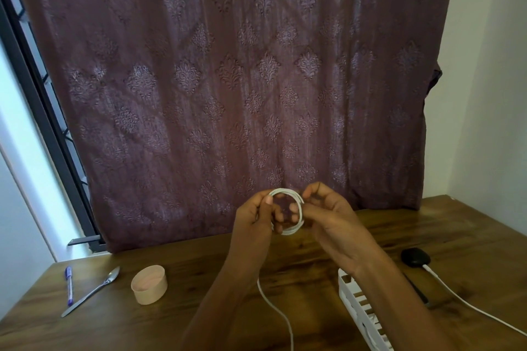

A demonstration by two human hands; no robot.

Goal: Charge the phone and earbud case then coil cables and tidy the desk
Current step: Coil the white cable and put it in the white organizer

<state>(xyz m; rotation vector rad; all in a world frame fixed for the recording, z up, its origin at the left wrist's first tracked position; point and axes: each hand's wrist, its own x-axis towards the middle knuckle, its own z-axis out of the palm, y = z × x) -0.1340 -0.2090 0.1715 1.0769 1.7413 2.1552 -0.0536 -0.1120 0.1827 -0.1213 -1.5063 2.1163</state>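
Both hands are raised above the wooden desk [199, 308] and hold a white cable coil [296, 229] between them. My left hand [253, 219] pinches the coil's left side with the thumb on top. My right hand [330, 222] grips the coil's right side with curled fingers. A loose tail of the white cable [281, 313] hangs from the coil toward the desk's front. A black earbud case [415, 257] lies at the right with a second white cable [467, 303] plugged into it. No phone is in view.
A white slotted organiser [362, 310] stands at the front right, partly behind my right forearm. A round beige box [149, 284], a metal spoon [91, 292] and a purple pen [69, 285] lie at the left. A maroon curtain [228, 80] hangs behind the desk.
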